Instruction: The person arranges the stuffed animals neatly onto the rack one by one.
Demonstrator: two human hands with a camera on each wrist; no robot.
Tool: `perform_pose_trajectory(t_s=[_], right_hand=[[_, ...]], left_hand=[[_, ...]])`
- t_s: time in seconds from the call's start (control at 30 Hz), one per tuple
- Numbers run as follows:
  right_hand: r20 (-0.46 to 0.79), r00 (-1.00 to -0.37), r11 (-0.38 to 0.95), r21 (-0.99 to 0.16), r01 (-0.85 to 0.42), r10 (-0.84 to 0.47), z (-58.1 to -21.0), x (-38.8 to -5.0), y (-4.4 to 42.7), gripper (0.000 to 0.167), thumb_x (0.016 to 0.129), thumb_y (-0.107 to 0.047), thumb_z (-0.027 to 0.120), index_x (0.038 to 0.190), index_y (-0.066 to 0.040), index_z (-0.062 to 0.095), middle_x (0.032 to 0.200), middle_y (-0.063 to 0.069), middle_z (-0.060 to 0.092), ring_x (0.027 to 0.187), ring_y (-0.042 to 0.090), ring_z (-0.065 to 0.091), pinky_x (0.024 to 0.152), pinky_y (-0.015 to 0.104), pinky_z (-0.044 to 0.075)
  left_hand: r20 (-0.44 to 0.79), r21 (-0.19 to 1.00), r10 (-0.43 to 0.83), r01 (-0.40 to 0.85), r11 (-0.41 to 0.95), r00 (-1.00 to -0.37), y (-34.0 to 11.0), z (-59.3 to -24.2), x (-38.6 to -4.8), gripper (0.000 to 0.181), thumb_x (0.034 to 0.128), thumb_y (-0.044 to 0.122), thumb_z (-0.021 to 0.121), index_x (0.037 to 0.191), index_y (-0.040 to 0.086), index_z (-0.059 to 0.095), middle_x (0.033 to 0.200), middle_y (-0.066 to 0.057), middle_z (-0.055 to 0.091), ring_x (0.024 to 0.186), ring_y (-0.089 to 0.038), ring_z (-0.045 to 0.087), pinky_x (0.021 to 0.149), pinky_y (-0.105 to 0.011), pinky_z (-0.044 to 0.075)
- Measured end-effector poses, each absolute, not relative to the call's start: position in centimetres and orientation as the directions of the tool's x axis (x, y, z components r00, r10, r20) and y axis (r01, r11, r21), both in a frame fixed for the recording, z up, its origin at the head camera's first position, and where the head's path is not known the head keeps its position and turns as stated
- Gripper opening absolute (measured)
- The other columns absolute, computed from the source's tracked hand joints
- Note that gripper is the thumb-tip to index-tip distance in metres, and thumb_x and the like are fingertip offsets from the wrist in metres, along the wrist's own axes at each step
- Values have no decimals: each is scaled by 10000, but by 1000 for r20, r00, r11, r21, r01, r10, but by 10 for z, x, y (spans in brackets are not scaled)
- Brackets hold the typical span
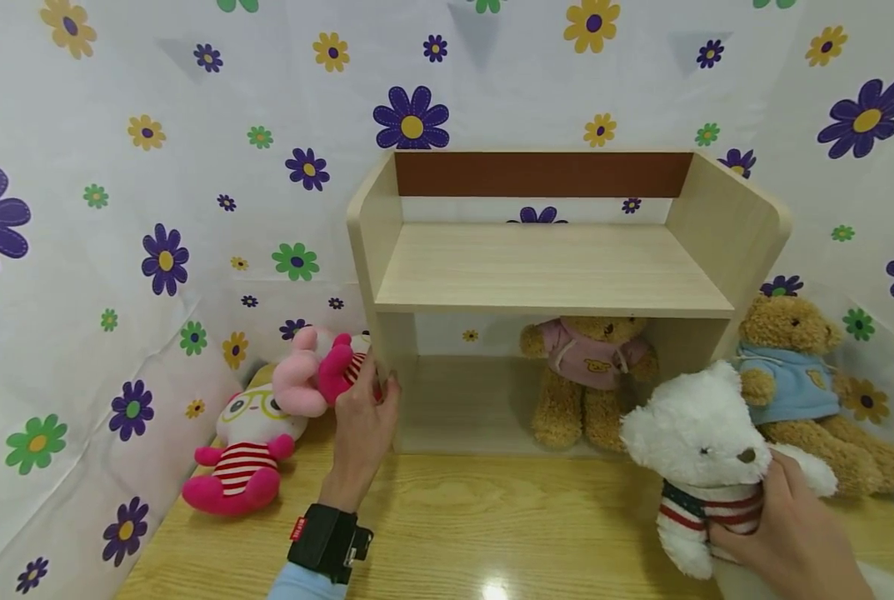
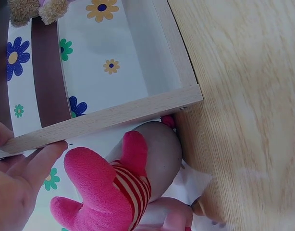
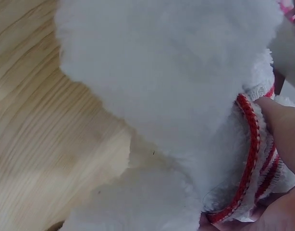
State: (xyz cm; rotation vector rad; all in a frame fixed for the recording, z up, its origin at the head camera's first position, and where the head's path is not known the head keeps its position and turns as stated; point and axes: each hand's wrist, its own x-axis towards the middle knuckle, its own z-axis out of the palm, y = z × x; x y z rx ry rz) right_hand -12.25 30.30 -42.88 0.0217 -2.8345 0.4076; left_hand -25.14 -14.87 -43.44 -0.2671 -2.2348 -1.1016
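Holding white bear (image 1: 705, 471) | right grip (image 1: 799, 525) clamped on torso (image 1: 719, 508), below head (image 1: 682, 421) | left grip (image 1: 362, 425) pinching shelf panel (image 1: 397, 342)

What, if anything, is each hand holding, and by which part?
Right hand: the fluffy white plush bear, by its striped-sweater torso. Left hand: the pale wooden shelf unit, by its left side panel's front edge.

Surface (image 1: 536, 508): pale wood grain
On it: shelf unit (image 1: 551, 267), striped plush doll with yellow glasses (image 1: 244, 468), blue-hoodie teddy bear (image 1: 787, 387)
Lower shelf (image 1: 476, 408): pink-hoodie teddy bear (image 1: 591, 362), upright
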Motion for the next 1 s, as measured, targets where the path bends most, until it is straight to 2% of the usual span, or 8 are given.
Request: perform_pose_trajectory(t_s=[0.1,0.33,0.47,0.6,0.77,0.9,1.0], right_hand=[[365,-931,946,-300,-123,-6,-429,-124,291,1030,592,-257,953,1316,211,390,1200,362,481,749,377,610,583,541,533],[474,-880,907,-359,-219,-25,-426,-134,257,1029,576,-236,954,1372,129,412,1227,274,518,821,383,640,587,535,547],[528,-848,888,-370,-274,-41,-425,-142,235,978,578,-219,949,1345,105,435,1210,238,532,842,353,641,589,497,544],[557,-830,857,-411,-310,-32,-424,-151,213,943,605,-208,936,1353,86,443,1205,224,532,932,359,625,667,523,552],[594,-805,815,-465,-347,-4,-424,-162,187,898,618,-183,928,1346,66,465,1185,201,546,950,349,629,724,529,564],[605,-797,773,-509,-379,8,-424,-173,168,906,626,-168,925,1374,45,459,1184,201,544,961,358,635,740,526,579],[604,-797,742,-539,-398,11,-424,-181,155,906,641,-158,923,1393,26,452,1183,198,537,988,353,624,772,520,581]], left_hand=[[617,642,-93,432,633,-781,-149,-434,-252,506,1005,92,628,1489,98,483,1237,-224,721,927,-336,773,782,-413,635],[603,648,-93,419,636,-793,-149,-433,-252,522,1014,112,621,1511,110,462,1041,-204,762,743,-270,752,737,-403,638],[592,657,-92,413,631,-801,-148,-432,-250,537,1011,106,623,1521,119,454,1080,-213,759,783,-300,763,789,-414,635],[596,657,-93,418,627,-798,-148,-433,-250,546,1005,94,629,1522,117,453,1138,-231,747,843,-332,773,812,-431,629],[603,652,-86,428,626,-793,-148,-433,-251,542,1007,99,630,1519,104,453,1153,-226,744,868,-338,774,804,-427,627],[611,642,-85,429,635,-787,-147,-434,-250,517,1008,97,625,1500,97,466,1059,-215,760,760,-302,764,753,-413,636],[613,640,-83,432,635,-786,-147,-434,-249,520,1009,101,625,1503,106,462,1053,-212,761,741,-289,760,746,-411,636]])
